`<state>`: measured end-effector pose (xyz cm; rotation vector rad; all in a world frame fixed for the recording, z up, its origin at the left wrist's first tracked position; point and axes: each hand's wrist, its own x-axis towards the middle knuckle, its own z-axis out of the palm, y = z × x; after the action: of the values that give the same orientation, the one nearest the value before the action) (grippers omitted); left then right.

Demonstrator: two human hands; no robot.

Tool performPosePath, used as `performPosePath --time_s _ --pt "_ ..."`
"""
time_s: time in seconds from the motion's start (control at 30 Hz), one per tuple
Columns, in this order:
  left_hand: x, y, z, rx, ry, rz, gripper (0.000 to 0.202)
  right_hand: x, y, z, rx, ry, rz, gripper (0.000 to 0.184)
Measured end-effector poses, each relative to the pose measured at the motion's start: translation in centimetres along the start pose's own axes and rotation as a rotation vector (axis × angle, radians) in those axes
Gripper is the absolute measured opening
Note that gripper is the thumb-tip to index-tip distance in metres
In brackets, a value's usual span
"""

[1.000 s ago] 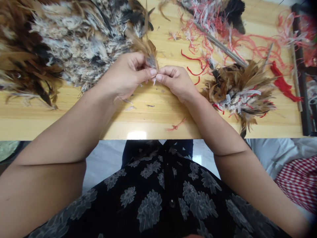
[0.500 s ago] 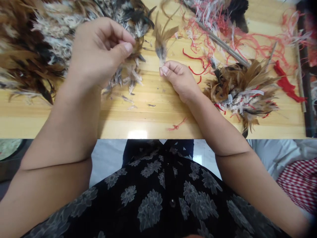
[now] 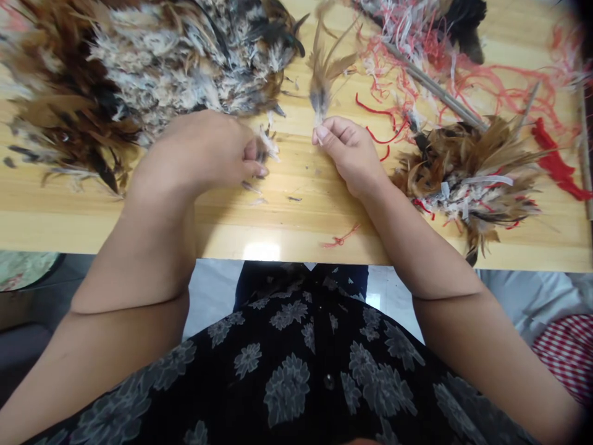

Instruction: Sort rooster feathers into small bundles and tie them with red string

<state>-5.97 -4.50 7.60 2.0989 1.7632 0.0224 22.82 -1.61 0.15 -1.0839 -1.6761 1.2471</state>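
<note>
Pinching the feather bunch (image 3: 321, 86) by its base over the table (image 3: 296, 238), right hand (image 3: 349, 154) runs its long axis straight ahead; left hand (image 3: 204, 151) is apart, nearer the feather pile (image 3: 185, 68), grip unclear.

Smooth, glossy wooden tabletop (image 3: 278, 228); rough, downy feather pile (image 3: 194, 68)

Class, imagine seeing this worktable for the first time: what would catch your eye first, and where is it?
The big heap of brown, black and whitish feathers at upper left stands out first. Near the middle, the right hand pinches a small feather tuft by its base. At upper right, red and white strands sprawl in a tangle.
</note>
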Motion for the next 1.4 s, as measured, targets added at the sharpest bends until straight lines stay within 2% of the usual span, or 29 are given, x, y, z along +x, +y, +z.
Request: performPosePath --time_s 0.07,0.13,0.23,0.3,0.37,0.47,0.53,0.67,0.83,0.93,1.03,1.13,1.27,1.4 --pt "0.8 -2.0 1.8 -0.172 0.128 0.156 0.037 0.1 0.2 0.0 0.019 0.004 -0.019 0.056" --pt "1.6 -3.9 3.0 -0.335 0.198 0.305 0.029 0.1 0.2 0.1 0.044 0.011 -0.024 0.055" --pt "2.3 -4.9 2.8 -0.313 0.142 0.339 0.029 0.0 0.1 0.2 0.062 0.026 -0.009 0.053" --pt "2.2 -4.5 1.7 -0.235 0.112 0.34 0.027 0.0 0.2 0.3 0.066 0.034 -0.005 0.053" --pt "1.8 -3.6 0.4 -0.238 0.168 0.365 0.022 0.0 0.3 0.4 0.067 0.036 -0.013 0.054" --pt "1.2 -2.1 -0.5 -0.445 0.271 0.395 0.017 0.1 0.4 0.6 0.063 0.043 -0.021 0.057" --pt "1.3 -1.1 0.1 -0.675 0.271 0.408 0.016 0.1 0.3 0.9 0.071 0.045 -0.021 0.057" --pt "2.9 0.6 2.7 -1.027 0.299 0.431 0.019 0.2 0.1 1.2 0.094 0.036 -0.027 0.056" --pt "5.0 2.1 5.2 -1.266 0.329 0.265 0.033 0.3 0.2 1.5 0.102 0.038 -0.015 0.057" --pt "5.0 3.3 5.3 -1.335 0.348 0.152 0.038 0.4 0.3 1.6 0.132 0.036 -0.019 0.058" --pt "4.6 4.5 5.0 -1.381 0.324 0.101 0.047 0.4 0.4 1.8 0.156 0.036 -0.018 0.059" --pt "4.3 5.2 4.9 -1.403 0.283 0.109 0.05 0.5 0.6 1.9 0.17 0.044 0.009 0.061" --pt "4.5 5.1 5.1 -1.385 0.25 0.155 0.045 0.7 0.8 2.0 0.214 0.039 0.015 0.064" --pt "5.1 4.6 5.6 -1.327 0.316 0.139 0.043 0.8 0.8 2.0 0.209 0.036 0.022 0.063"
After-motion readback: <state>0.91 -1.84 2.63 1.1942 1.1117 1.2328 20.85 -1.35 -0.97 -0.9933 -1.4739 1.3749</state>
